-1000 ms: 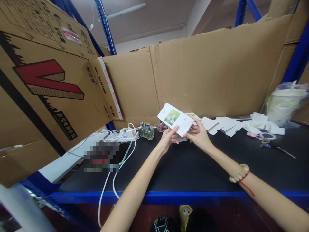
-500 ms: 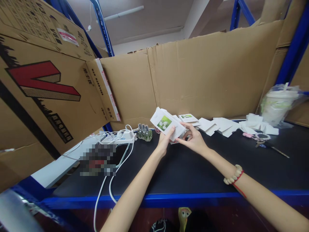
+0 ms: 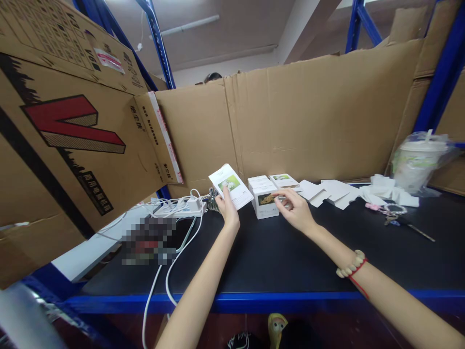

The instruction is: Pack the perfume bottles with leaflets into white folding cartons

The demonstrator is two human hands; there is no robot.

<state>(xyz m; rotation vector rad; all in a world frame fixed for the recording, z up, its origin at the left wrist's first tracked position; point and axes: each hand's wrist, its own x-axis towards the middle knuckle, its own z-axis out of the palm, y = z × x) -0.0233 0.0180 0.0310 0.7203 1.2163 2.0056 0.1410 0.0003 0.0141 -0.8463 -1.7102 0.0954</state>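
On the left of the black bench point(image 3: 261, 261), small glass bottles point(image 3: 212, 199) stand partly behind the left hand point(image 3: 229, 213). This hand is closed on a white packet point(image 3: 237, 190) with a green flower picture, holding it tilted above the bench. Next comes a white box point(image 3: 267, 209) with a dark picture, standing upright. Beside it, the right hand point(image 3: 300, 212) has its fingers half bent; whether they hold something or touch the box, I cannot tell. Farther right lie white cards point(image 3: 340, 192). The step seems to be handling the packet; the next move probably calls for a steady left grip.
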